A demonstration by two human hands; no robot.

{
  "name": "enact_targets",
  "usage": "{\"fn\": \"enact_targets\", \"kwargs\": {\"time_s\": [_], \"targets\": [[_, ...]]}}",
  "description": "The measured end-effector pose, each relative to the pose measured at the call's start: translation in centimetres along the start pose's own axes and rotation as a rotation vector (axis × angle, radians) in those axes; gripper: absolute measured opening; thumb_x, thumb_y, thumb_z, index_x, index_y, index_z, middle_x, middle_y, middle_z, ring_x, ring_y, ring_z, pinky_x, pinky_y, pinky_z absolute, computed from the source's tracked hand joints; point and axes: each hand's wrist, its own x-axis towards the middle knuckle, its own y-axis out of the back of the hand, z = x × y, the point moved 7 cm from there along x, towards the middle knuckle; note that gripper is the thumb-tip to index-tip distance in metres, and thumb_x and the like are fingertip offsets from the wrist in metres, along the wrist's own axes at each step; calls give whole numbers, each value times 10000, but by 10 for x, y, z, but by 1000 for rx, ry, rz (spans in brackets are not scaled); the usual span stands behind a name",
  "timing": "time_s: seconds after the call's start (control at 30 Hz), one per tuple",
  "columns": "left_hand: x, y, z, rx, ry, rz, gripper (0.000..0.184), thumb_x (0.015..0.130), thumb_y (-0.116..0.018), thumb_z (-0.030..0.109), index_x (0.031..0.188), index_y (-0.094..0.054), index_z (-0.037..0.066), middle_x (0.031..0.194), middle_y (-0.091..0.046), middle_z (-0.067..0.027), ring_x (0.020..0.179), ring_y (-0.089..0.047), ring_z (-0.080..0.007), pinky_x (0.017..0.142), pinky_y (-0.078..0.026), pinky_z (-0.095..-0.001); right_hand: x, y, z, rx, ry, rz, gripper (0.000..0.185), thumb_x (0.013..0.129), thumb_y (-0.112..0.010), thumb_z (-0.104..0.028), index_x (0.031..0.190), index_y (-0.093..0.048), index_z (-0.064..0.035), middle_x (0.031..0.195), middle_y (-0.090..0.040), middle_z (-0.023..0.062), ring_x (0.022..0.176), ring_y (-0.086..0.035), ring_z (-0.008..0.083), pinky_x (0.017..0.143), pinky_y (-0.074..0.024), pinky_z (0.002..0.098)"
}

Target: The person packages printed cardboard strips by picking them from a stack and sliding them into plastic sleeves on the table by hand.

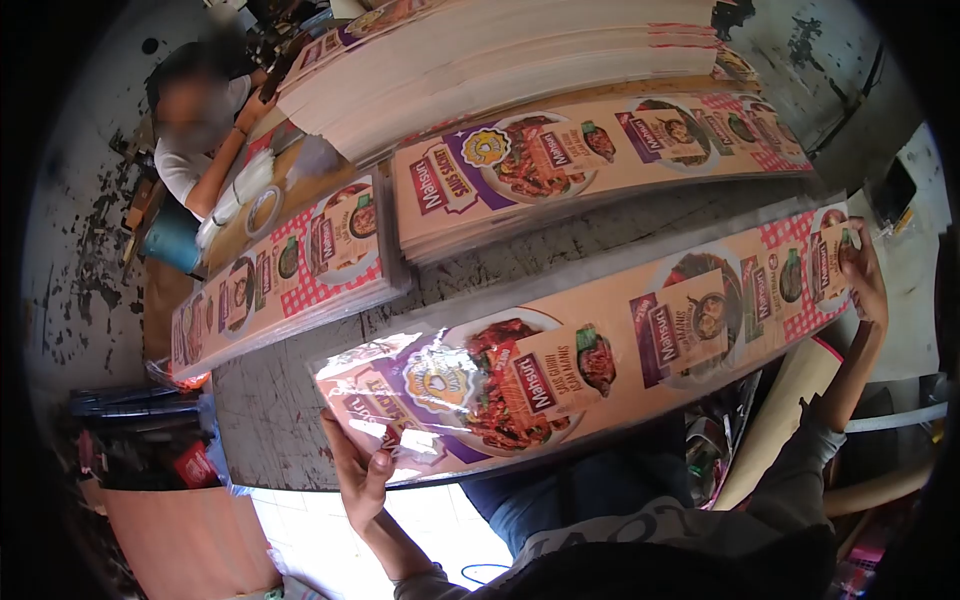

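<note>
- Long printed sheet, in clear plastic: lies aslant at the near edge of the table, nearest the wearer, between the two hands; peach ground, purple panel, red-and-white check, pictures of food, "Mahsuri" labels. White glare covers part of its left end. Whether it is one layer or several, cannot tell.
- Left hand: closed on the near left corner of the long printed sheet, thumb on the upper face, the other fingers partly hidden at the edge.
- Right hand: curled round the right end of the same sheet, pinching its edge; fingertips partly hidden.
- Table: dark grey top, scuffed and scratched.
- Wide stack: similar printed sheets, lying just beyond the held one; "Saus Sachet" legible at its left.
- Left-hand stack: similar sheets in plastic, set at an angle beside the wide stack.
- Tall pile: pale sheet edges, many layers, behind the wide stack.
- Tape roll: pale ring, beyond the left-hand stack.
- Plastic bundle: whitish, long, close to the tape roll.
- Co-worker: seen at upper left in a white top, one forearm raised toward the tall pile.
- Blue cylinder: below the co-worker.
</note>
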Motion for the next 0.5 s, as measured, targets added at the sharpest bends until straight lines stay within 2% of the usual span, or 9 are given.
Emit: {"fn": "enact_targets", "kwargs": {"time_s": [0.03, 0.1, 0.13, 0.23, 0.27, 0.33, 0.37, 0.47, 0.5], "targets": [[0, 0, -1, 36, 38, -3, 1013, 745, -671, 366, 1365, 3, -66, 1330, -256, -197, 1181, -344, -243, 952, -322, -332, -5, 10, 13, 48, 20, -36, 681, 725, -685, -277, 1242, -329, -12, 1027, -535, 79, 937, -511, 133, 817, -396, 245], [0, 1, -2, 91, -5, -14, 1020, 744, -665, 390, 1363, 2, -71, 1329, -254, -201, 1178, -346, -246, 951, -324, -330, -16, 22, 24, 376, 325, 5, 893, 710, -684, -305, 1362, -173, 30, 1293, -395, 149, 1180, -419, 224, 977, -338, 315], [0, 0, 0, 148, -47, -24, 1028, 744, -658, 413, 1362, 1, -76, 1328, -252, -204, 1175, -349, -249, 950, -325, -329, -16, 19, 26, 378, 327, 7, 893, 710, -684, -305, 1362, -173, 30, 1293, -395, 149, 1180, -419, 224, 977, -338, 315], [5, -10, 15, 191, -53, -25, 1036, 703, -642, 551, 1320, -93, -74, 1322, -246, -222, 1186, -349, -249, 919, -367, -330, -21, -1, 4, 986, 551, -242, 679, 791, -590, -189, 1330, -256, 54, 1343, -343, 178, 1206, -393, 258, 998, -350, 382], [7, -10, 16, 223, -63, -38, 1020, 681, -630, 600, 1283, -136, -60, 1279, -310, -240, 1152, -408, -262, 876, -415, -333, -19, 8, 16, 988, 559, -234, 679, 791, -590, -189, 1330, -256, 54, 1343, -343, 178, 1206, -393, 258, 998, -350, 382], [11, -12, 21, 256, -86, -56, 1009, 660, -618, 649, 1245, -179, -45, 1235, -375, -258, 1118, -468, -276, 834, -463, -336, -5, 33, 50, 968, 127, 442, 444, 828, -523, -125, 1214, -423, 71, 1204, -494, 180, 1081, -513, 249, 920, -430, 359], [11, -16, 25, 337, -72, -81, 1009, 659, -608, 658, 1240, -184, -50, 1133, -458, -255, 1012, -539, -290, 782, -496, -347, -3, 23, 45, 894, 26, 357, 341, 838, -523, -146, 1106, -510, 65, 1067, -582, 155, 947, -587, 234, 833, -486, 344], [16, -23, 36, 473, -120, -88, 1004, 655, -573, 691, 1212, -213, -62, 834, -612, -207, 715, -651, -314, 642, -557, -388, 1, 29, 48, 870, -21, 349, 365, 858, -513, -214, 1112, -518, 48, 1092, -585, 158, 981, -583, 233, 848, -489, 365], [18, -23, 36, 495, -119, -112, 1006, 654, -561, 705, 1206, -226, -67, 840, -612, -212, 722, -652, -313, 641, -556, -386, -4, 9, 26, 904, -124, 368, 436, 869, -490, -294, 1137, -484, 50, 1121, -563, 175, 999, -578, 248, 827, -502, 356]]}}
